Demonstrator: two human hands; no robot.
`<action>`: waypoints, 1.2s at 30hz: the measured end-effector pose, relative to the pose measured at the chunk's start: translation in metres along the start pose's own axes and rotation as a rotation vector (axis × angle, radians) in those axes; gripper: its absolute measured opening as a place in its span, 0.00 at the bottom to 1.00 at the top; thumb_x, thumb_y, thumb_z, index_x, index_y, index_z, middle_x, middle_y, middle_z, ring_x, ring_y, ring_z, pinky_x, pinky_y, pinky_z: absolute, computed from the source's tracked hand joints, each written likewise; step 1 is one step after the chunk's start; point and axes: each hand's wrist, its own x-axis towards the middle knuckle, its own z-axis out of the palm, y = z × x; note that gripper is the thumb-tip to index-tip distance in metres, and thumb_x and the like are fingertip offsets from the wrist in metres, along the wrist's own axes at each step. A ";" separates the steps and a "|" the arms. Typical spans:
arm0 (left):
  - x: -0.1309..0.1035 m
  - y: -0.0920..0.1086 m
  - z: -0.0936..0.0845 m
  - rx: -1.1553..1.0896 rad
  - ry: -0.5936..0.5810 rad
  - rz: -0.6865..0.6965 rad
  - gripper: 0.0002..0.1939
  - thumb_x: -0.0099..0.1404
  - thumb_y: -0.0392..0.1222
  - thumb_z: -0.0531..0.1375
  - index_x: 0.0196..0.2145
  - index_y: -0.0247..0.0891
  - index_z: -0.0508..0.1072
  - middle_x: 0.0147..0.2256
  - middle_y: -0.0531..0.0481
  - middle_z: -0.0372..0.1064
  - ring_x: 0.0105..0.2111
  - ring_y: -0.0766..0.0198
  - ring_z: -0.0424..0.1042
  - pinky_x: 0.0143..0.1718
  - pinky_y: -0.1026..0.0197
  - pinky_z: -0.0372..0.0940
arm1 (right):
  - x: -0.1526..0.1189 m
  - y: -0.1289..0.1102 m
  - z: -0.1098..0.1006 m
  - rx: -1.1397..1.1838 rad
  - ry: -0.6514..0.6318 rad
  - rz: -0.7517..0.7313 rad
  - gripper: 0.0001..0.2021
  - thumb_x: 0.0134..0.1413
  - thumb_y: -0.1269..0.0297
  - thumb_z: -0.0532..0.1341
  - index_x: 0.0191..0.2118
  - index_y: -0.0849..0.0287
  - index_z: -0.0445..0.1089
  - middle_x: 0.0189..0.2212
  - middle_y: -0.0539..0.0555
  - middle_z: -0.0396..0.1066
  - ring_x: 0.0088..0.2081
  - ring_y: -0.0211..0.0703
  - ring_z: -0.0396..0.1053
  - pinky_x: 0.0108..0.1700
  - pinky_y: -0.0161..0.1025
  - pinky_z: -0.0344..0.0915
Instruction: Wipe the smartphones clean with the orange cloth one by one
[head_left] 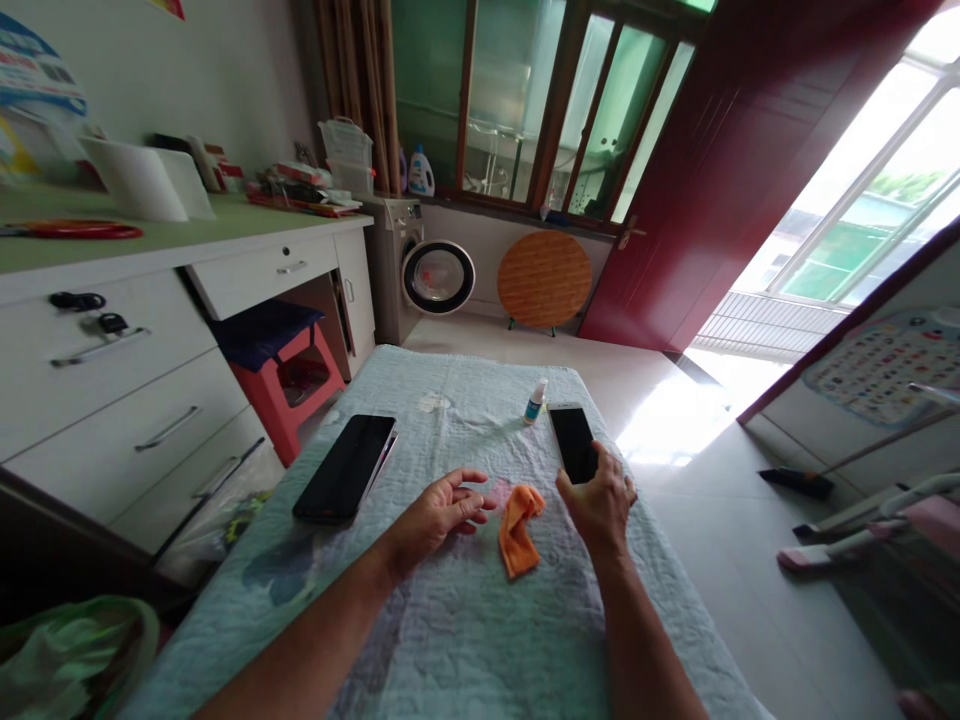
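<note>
On a table with a pale blue quilted cover point(450, 620) lies an orange cloth point(519, 535), crumpled, between my two hands. My left hand point(442, 512) hovers left of the cloth, fingers apart and loosely curved, holding nothing. My right hand point(600, 500) grips the lower end of a white-edged smartphone point(572, 440) with a dark screen, thumb on one side and fingers on the other. Just beyond the phone's upper left corner stands a small spray bottle point(535, 402) with a blue label. At the left, a larger black device point(346, 468) rests on top of another flat item.
Left of the table are a white-drawered desk point(165, 400) and a red stool point(300, 385) with a dark cover. Beyond the far edge stand a washing machine point(390, 270) with its door open and a round wooden board point(544, 280). A green bin point(146, 640) is at lower left.
</note>
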 end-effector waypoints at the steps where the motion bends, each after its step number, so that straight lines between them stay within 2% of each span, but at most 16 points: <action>1: 0.000 -0.001 0.000 0.000 0.000 -0.005 0.27 0.57 0.53 0.64 0.49 0.37 0.64 0.44 0.40 0.74 0.38 0.60 0.72 0.39 0.59 0.63 | 0.004 0.006 0.000 -0.032 -0.015 0.043 0.31 0.44 0.56 0.59 0.56 0.62 0.59 0.52 0.64 0.66 0.53 0.56 0.63 0.59 0.58 0.44; 5: 0.000 -0.001 0.001 -0.013 0.005 -0.021 0.27 0.56 0.53 0.65 0.48 0.38 0.64 0.43 0.41 0.74 0.36 0.62 0.72 0.38 0.60 0.63 | 0.012 0.024 0.001 -0.111 -0.106 0.150 0.32 0.45 0.55 0.59 0.57 0.61 0.58 0.52 0.64 0.66 0.53 0.57 0.63 0.58 0.58 0.44; 11: 0.000 0.001 0.001 -0.014 0.003 -0.024 0.26 0.56 0.52 0.66 0.47 0.37 0.66 0.43 0.41 0.74 0.36 0.62 0.72 0.37 0.61 0.64 | 0.013 0.031 0.006 -0.144 -0.175 0.160 0.31 0.46 0.55 0.58 0.57 0.61 0.59 0.53 0.64 0.65 0.52 0.57 0.64 0.58 0.58 0.45; 20: 0.000 0.000 0.001 -0.022 0.012 -0.033 0.26 0.55 0.52 0.66 0.46 0.36 0.66 0.43 0.41 0.74 0.35 0.63 0.72 0.37 0.61 0.64 | 0.015 0.032 0.009 -0.193 -0.202 0.177 0.32 0.46 0.54 0.58 0.58 0.63 0.60 0.51 0.66 0.66 0.52 0.62 0.64 0.52 0.55 0.55; 27: 0.000 0.000 0.000 -0.020 0.004 -0.035 0.26 0.55 0.52 0.66 0.46 0.36 0.66 0.43 0.41 0.74 0.34 0.63 0.71 0.37 0.61 0.64 | 0.014 0.031 0.009 -0.216 -0.219 0.179 0.32 0.48 0.54 0.58 0.58 0.64 0.60 0.50 0.66 0.67 0.51 0.62 0.64 0.51 0.56 0.56; 29: 0.000 0.000 0.001 -0.010 0.011 -0.011 0.24 0.57 0.51 0.65 0.46 0.36 0.67 0.42 0.41 0.74 0.35 0.62 0.72 0.37 0.60 0.64 | 0.012 0.030 0.009 -0.217 -0.181 0.174 0.31 0.48 0.54 0.58 0.57 0.64 0.61 0.52 0.67 0.64 0.53 0.64 0.62 0.52 0.58 0.55; 31: -0.002 0.002 0.002 0.031 0.069 0.068 0.21 0.59 0.50 0.63 0.46 0.36 0.68 0.40 0.42 0.74 0.35 0.60 0.72 0.37 0.59 0.65 | 0.009 0.027 0.008 -0.191 -0.088 0.134 0.31 0.47 0.53 0.59 0.56 0.64 0.62 0.56 0.68 0.60 0.56 0.66 0.57 0.53 0.60 0.53; 33: -0.005 0.006 0.001 0.138 0.204 0.201 0.17 0.61 0.50 0.61 0.44 0.37 0.70 0.39 0.44 0.74 0.36 0.58 0.72 0.39 0.58 0.65 | 0.005 0.021 0.006 -0.100 0.001 0.026 0.27 0.48 0.55 0.59 0.54 0.63 0.64 0.55 0.67 0.60 0.56 0.62 0.56 0.54 0.57 0.53; 34: -0.006 0.009 -0.002 0.237 0.288 0.272 0.15 0.62 0.49 0.60 0.43 0.38 0.71 0.39 0.44 0.74 0.38 0.57 0.72 0.41 0.58 0.64 | 0.003 0.016 0.005 -0.033 0.017 -0.051 0.24 0.49 0.57 0.59 0.52 0.63 0.65 0.54 0.65 0.61 0.55 0.59 0.57 0.54 0.54 0.55; 36: -0.009 0.016 -0.010 0.491 0.478 0.405 0.12 0.62 0.48 0.59 0.41 0.40 0.73 0.40 0.45 0.74 0.42 0.55 0.72 0.44 0.57 0.63 | -0.004 0.004 0.002 0.094 -0.059 -0.223 0.16 0.51 0.59 0.58 0.45 0.59 0.69 0.46 0.59 0.65 0.49 0.52 0.61 0.52 0.49 0.58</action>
